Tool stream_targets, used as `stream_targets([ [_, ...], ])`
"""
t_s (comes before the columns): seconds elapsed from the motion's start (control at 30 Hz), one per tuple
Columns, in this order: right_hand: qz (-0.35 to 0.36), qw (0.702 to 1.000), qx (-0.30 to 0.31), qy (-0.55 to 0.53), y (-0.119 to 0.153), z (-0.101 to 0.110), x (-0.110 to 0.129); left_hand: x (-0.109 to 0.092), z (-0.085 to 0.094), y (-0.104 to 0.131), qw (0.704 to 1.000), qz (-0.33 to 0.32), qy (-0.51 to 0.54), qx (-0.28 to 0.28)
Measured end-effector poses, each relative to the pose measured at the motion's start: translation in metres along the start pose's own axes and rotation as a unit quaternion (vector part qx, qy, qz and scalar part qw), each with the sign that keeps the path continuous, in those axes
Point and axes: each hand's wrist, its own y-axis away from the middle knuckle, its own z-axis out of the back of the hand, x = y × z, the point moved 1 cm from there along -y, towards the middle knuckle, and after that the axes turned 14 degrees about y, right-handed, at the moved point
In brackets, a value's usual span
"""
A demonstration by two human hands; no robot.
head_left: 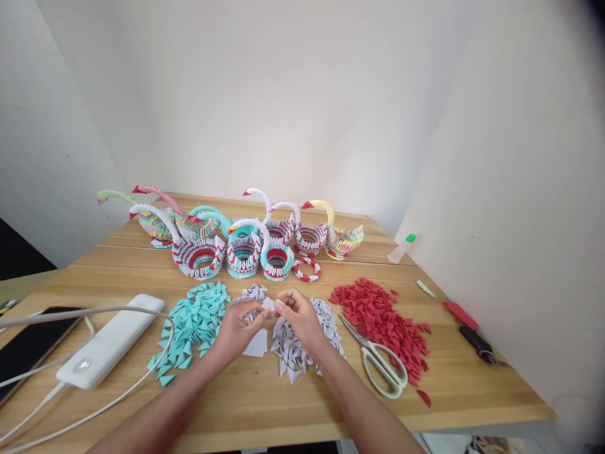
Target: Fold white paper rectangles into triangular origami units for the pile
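Between my two hands is a small piece of white paper (268,304), pinched by the fingertips from both sides. My left hand (241,325) closes on its left edge, while my right hand (299,315) grips the right edge. Beneath them lie white paper sheets (256,345) on the wooden table (227,410). Folded white paper triangles (290,353) are heaped under and around my right hand, and a smaller white heap (254,292) sits just beyond my left. Turquoise triangles (196,318) spread to the left; a red heap (378,315) lies to the right.
Several folded-paper swans (198,258) stand in rows at the back, beside a red-and-white paper ring (307,270). Scissors (380,366) rest by the red heap. A white power bank (111,340) with cables and a black phone (35,343) occupy the left. A glue bottle (401,250) lies back right.
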Motion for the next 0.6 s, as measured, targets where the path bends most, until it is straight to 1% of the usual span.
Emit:
stream_targets([
  [0.07,0.023,0.999,0.024,0.015,0.000,0.001,0.000,0.001,0.001,0.000,1.000,0.007,0.002,0.001],
  [0.1,0.040,0.998,0.027,0.039,0.000,0.001,0.001,0.001,0.001,0.000,1.000,0.013,0.006,0.001],
  [0.13,0.059,0.995,0.023,0.072,0.001,0.002,0.002,0.001,0.001,0.000,1.000,0.021,0.011,-0.002],
  [0.23,0.105,0.980,-0.017,0.169,0.005,0.002,0.005,0.002,0.001,-0.001,0.997,0.055,0.048,-0.014],
  [0.3,0.120,0.973,-0.040,0.195,0.007,0.001,0.007,0.004,0.000,-0.001,0.993,0.075,0.088,-0.013],
  [0.4,0.125,0.971,-0.060,0.193,0.009,-0.003,0.005,0.010,-0.002,-0.002,0.984,0.101,0.148,-0.005],
  [0.47,0.123,0.973,-0.060,0.185,0.010,-0.005,0.003,0.015,-0.003,-0.002,0.974,0.120,0.191,-0.001],
  [0.6,0.099,0.986,-0.025,0.129,0.010,-0.008,-0.002,0.015,-0.003,-0.002,0.948,0.155,0.278,-0.003],
])
